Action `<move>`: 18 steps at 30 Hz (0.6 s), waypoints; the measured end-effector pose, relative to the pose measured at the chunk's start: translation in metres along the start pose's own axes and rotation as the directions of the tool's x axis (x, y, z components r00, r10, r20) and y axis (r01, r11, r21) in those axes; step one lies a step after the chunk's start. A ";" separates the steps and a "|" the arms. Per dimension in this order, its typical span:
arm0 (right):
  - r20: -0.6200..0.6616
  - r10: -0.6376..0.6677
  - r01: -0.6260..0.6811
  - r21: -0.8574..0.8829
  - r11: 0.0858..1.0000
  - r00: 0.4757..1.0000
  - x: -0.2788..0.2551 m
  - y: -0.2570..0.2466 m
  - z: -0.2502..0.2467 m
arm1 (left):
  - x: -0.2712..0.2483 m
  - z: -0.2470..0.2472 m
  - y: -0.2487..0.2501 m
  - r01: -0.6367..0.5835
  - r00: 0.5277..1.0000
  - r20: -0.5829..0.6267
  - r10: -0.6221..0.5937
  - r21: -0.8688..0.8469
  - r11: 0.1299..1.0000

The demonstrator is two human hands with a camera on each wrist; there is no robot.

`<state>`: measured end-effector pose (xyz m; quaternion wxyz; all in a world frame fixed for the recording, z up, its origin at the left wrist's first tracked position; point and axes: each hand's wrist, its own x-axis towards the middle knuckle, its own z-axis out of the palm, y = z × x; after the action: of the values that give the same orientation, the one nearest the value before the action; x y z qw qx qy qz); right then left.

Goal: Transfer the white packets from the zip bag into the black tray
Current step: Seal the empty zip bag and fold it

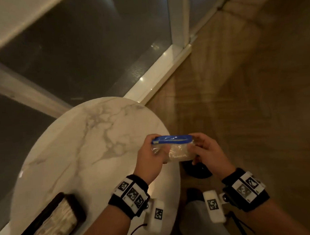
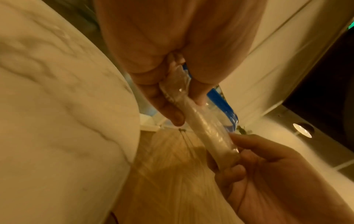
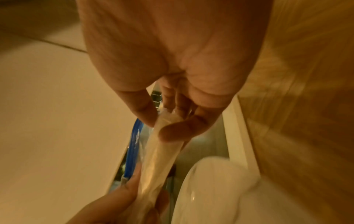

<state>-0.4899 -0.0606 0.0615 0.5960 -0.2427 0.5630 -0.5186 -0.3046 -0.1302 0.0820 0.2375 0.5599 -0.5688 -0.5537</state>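
A clear zip bag (image 1: 176, 148) with a blue zip strip (image 1: 171, 139) is held in the air at the right edge of the round marble table (image 1: 78, 146). White packets (image 1: 181, 152) show through its plastic. My left hand (image 1: 152, 156) pinches the bag's left end (image 2: 176, 91) between thumb and fingers. My right hand (image 1: 206, 152) pinches the right end (image 3: 166, 125). The black tray (image 1: 54, 221) sits at the table's near left edge, with white packets (image 1: 56, 224) stacked in it.
A wooden floor (image 1: 246, 96) lies to the right of the table. Glass panels in white frames (image 1: 159, 75) stand behind it. A dark round object (image 1: 198, 170) rests on the floor under my right hand.
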 end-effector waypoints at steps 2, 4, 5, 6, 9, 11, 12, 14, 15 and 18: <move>-0.121 -0.016 0.015 -0.012 1.000 0.993 0.001 0.006 -0.050 | 0.024 0.051 -0.003 -0.010 0.993 0.116 0.002 0.071 0.997; -0.210 -0.022 0.017 -0.024 1.000 0.977 0.002 0.015 -0.094 | 0.049 0.095 -0.007 -0.003 0.966 0.257 -0.026 0.112 0.994; -0.265 -0.022 0.015 -0.027 1.000 0.964 0.004 0.024 -0.118 | 0.067 0.119 -0.013 0.018 0.947 0.315 -0.059 0.131 0.991; -0.319 -0.021 0.013 -0.026 1.000 0.947 0.005 0.034 -0.137 | 0.083 0.137 -0.018 0.038 0.937 0.339 -0.088 0.152 0.988; -0.501 0.028 -0.067 -0.059 0.996 0.865 0.021 0.076 -0.189 | 0.135 0.180 -0.039 0.028 0.945 0.310 -0.103 0.237 0.971; -0.576 0.070 -0.175 -0.130 0.976 0.814 0.042 0.119 -0.217 | 0.159 0.199 -0.058 -0.029 0.934 0.346 -0.085 0.311 0.950; -0.585 0.087 -0.237 -0.185 0.954 0.806 0.055 0.145 -0.228 | 0.166 0.207 -0.069 -0.068 0.914 0.396 -0.093 0.375 0.925; -0.558 0.164 -0.372 -0.282 0.884 0.814 0.084 0.192 -0.237 | 0.172 0.213 -0.089 -0.197 0.847 0.510 -0.148 0.561 0.804; -0.529 0.225 -0.434 -0.313 0.845 0.819 0.100 0.216 -0.238 | 0.173 0.214 -0.102 -0.271 0.804 0.560 -0.200 0.645 0.714; -0.427 0.341 -0.518 -0.423 0.743 0.838 0.148 0.276 -0.230 | 0.171 0.208 -0.134 -0.417 0.722 0.597 -0.348 0.778 0.470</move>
<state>-0.6318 -0.0296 -0.2990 0.5113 -0.1688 0.8123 -0.2243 -0.4845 -0.1757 -0.1549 -0.3037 0.3362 -0.8248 -0.3384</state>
